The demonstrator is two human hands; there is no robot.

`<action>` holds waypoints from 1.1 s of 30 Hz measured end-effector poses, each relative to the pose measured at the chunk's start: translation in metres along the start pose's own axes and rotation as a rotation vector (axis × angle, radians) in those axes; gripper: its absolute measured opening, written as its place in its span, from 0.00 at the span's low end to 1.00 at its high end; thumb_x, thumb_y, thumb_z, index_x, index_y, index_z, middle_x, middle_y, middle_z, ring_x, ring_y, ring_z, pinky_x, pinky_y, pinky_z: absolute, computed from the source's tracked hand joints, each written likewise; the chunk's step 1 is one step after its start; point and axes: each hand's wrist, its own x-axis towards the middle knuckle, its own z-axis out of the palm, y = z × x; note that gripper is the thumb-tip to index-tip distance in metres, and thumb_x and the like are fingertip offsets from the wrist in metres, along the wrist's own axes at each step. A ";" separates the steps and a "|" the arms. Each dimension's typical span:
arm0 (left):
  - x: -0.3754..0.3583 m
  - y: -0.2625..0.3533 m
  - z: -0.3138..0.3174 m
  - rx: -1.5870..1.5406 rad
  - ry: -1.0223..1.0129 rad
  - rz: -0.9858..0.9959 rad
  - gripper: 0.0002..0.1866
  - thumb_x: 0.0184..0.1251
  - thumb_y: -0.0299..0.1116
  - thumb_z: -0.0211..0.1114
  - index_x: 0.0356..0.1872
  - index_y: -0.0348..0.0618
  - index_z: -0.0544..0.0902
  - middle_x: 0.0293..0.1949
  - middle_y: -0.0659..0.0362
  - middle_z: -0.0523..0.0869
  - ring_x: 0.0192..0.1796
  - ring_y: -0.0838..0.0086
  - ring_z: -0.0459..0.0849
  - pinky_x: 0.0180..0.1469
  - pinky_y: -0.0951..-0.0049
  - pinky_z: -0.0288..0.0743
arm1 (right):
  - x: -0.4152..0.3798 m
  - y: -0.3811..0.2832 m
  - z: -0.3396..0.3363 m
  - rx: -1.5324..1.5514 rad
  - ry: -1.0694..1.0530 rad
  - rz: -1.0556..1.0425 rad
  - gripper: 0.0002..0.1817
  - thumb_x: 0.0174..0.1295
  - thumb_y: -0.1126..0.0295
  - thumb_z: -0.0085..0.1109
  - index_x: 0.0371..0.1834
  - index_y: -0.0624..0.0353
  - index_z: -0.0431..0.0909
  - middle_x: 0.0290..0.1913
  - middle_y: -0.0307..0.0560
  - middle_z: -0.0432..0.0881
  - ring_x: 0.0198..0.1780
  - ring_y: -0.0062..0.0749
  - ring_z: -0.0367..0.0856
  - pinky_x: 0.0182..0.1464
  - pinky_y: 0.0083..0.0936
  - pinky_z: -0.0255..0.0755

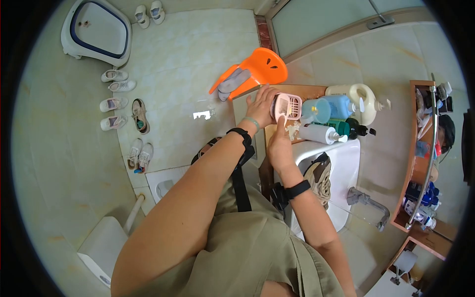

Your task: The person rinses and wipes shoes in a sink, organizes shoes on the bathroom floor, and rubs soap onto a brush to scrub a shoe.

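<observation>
A pink soap box (pixel 288 106) with a slotted part is at the corner of the wooden-edged counter. My left hand (pixel 261 105) is closed around its left side, with some fingertips hidden behind it. From below, my right hand (pixel 280 148) reaches the near edge of the box, one finger extended onto it and the others curled. Right beside the box stand a clear light-blue container (pixel 316 111), a blue pump bottle (pixel 339 106), a white pump bottle (pixel 316 133) and a green bottle (pixel 337 125).
A white sink (pixel 350 163) holds a beige shoe (pixel 319 179) near the faucet (pixel 368 200). Grey socks (pixel 234 83) lie on an orange chair (pixel 267 67). Several shoes line the left wall below a folded basin (pixel 99 32). A shelf (pixel 413 163) is at right.
</observation>
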 end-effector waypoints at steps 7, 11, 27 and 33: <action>-0.001 -0.002 0.004 0.061 -0.003 -0.005 0.39 0.47 0.37 0.73 0.64 0.55 0.64 0.68 0.65 0.63 0.76 0.68 0.50 0.63 0.29 0.50 | -0.015 0.002 -0.010 0.015 -0.112 -0.020 0.38 0.58 0.79 0.48 0.71 0.76 0.42 0.28 0.74 0.78 0.31 0.65 0.79 0.35 0.49 0.74; -0.001 -0.012 0.014 0.175 -0.004 0.026 0.43 0.46 0.35 0.74 0.66 0.57 0.61 0.69 0.63 0.61 0.76 0.67 0.50 0.62 0.33 0.51 | -0.041 -0.005 -0.022 0.013 -0.085 -0.070 0.36 0.58 0.78 0.48 0.70 0.76 0.45 0.25 0.72 0.77 0.28 0.65 0.78 0.33 0.50 0.73; -0.002 0.004 0.003 -0.057 0.006 -0.047 0.48 0.39 0.49 0.77 0.65 0.54 0.63 0.68 0.60 0.65 0.76 0.63 0.49 0.64 0.34 0.50 | 0.002 -0.007 -0.026 0.125 0.182 -0.035 0.30 0.66 0.75 0.45 0.71 0.70 0.52 0.36 0.74 0.78 0.37 0.65 0.79 0.39 0.48 0.72; -0.002 0.021 -0.003 -0.104 0.101 0.015 0.48 0.32 0.52 0.79 0.62 0.59 0.68 0.64 0.62 0.68 0.76 0.60 0.50 0.64 0.27 0.41 | -0.012 -0.007 -0.051 0.244 0.237 0.016 0.26 0.69 0.73 0.43 0.71 0.65 0.58 0.44 0.68 0.81 0.37 0.50 0.83 0.40 0.33 0.74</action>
